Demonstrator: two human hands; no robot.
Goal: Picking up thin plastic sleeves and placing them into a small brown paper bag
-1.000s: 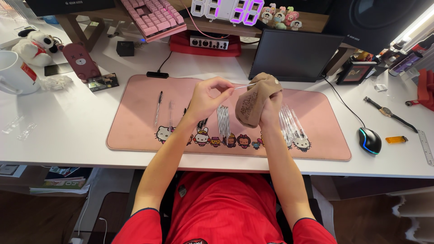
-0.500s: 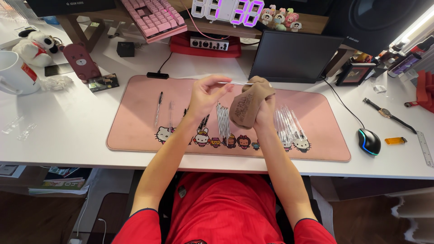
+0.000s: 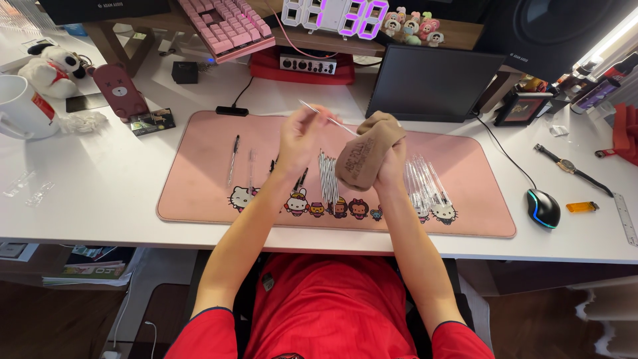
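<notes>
Near the middle of the frame, the right hand (image 3: 389,163) grips a bunched tan cloth (image 3: 364,154) with dark print on it, held above the pink desk mat (image 3: 199,173). Just to its left, the left hand (image 3: 302,136) pinches a thin clear pen tube (image 3: 329,119) between closed fingers; the tube slants up to the left, and its lower end meets the cloth.

On the mat lie a row of clear tubes (image 3: 425,183) right of centre, a tight bundle of striped refills (image 3: 327,176) at the middle, and a single dark pen (image 3: 232,156) further left. Cartoon figures are printed along the mat's lower edge.

A white desk (image 3: 93,206) carries it all. Along the top edge sit a pink keyboard (image 3: 229,23), a digital clock with purple digits (image 3: 335,14), a red box (image 3: 302,65) and a dark tablet (image 3: 432,83) leaning upright. At upper left stand a white mug (image 3: 18,106), a plush dog (image 3: 50,70) and a maroon case (image 3: 119,90). At right lie a black mouse (image 3: 543,207), a wristwatch (image 3: 571,167) and an orange lighter (image 3: 582,207).
</notes>
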